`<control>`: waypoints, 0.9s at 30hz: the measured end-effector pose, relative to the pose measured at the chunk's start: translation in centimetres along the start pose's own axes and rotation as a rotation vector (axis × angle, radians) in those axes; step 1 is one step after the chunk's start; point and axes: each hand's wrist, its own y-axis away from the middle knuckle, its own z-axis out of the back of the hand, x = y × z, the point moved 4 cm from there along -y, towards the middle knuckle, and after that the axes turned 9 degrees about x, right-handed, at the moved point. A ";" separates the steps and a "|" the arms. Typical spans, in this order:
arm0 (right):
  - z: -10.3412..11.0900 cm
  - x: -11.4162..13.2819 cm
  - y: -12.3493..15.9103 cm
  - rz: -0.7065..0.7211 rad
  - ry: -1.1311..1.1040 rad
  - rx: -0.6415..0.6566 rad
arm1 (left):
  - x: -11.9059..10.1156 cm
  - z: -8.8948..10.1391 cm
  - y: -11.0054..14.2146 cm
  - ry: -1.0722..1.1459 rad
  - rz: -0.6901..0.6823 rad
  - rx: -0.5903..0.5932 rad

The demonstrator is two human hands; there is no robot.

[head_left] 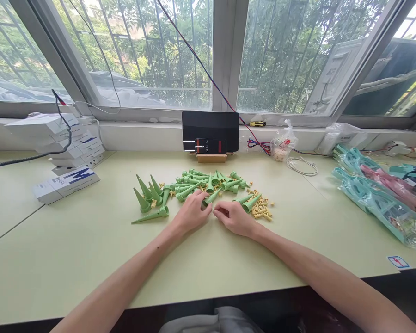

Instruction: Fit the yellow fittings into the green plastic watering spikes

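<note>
Green plastic cone (213, 197): likely light, stiff, best held by its wide end, where left hand (193, 211) closes; right hand (235, 218) pinched, contents unclear from here.

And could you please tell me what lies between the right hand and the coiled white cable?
In the head view, green cones and scattered yellow pegs lie beside the right hand; beyond them, bare tabletop reaches the coiled white cable.
</note>
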 end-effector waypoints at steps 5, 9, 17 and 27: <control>-0.1 0.1 0.0 0.020 0.001 -0.005 | -0.1 -0.1 0.0 -0.019 0.018 0.026; 0.0 0.2 0.0 0.042 0.013 -0.010 | -0.1 -0.1 0.2 -0.024 0.021 0.031; -0.1 0.1 0.0 0.054 0.033 -0.015 | -0.2 -0.1 0.2 -0.056 0.007 0.050; -0.2 0.4 0.1 0.083 0.089 -0.014 | -0.3 0.0 0.3 -0.073 -0.004 0.085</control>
